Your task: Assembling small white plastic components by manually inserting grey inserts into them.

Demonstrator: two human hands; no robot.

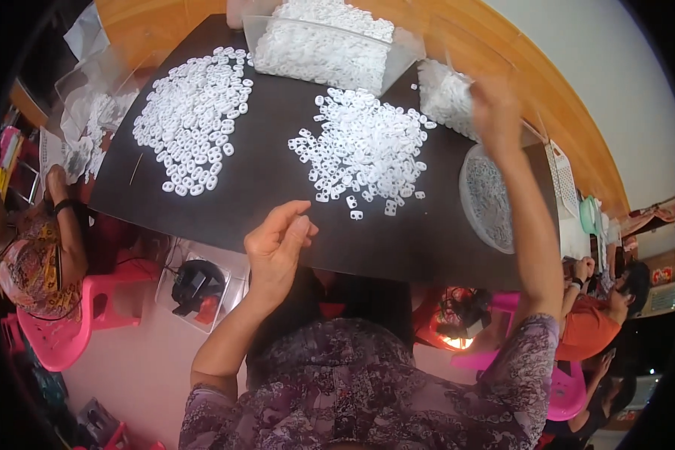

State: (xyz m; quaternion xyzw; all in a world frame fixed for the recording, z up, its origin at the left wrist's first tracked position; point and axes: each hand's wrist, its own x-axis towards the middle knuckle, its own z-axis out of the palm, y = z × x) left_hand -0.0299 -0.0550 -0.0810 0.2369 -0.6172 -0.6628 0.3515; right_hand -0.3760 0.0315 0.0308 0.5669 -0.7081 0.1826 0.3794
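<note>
from here i'm seeing the right hand (495, 112), all blur, hovering by the bag (442, 94) at the desk's (270, 180) far right; can't tell if it's pinching anything. bag's running lengthwise far-left to near-right. left hand (274, 247) is curling loosely, seemingly empty, well apart.

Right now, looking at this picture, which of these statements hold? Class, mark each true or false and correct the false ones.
1. The right hand reaches farther out than the left hand. True.
2. The clear tub holds white pieces. False: it holds grey pieces.
3. A left heap and a middle heap lie on the dark table. True.
4. The left hand is buried in the left heap. False: it is apart from both heaps.
</note>
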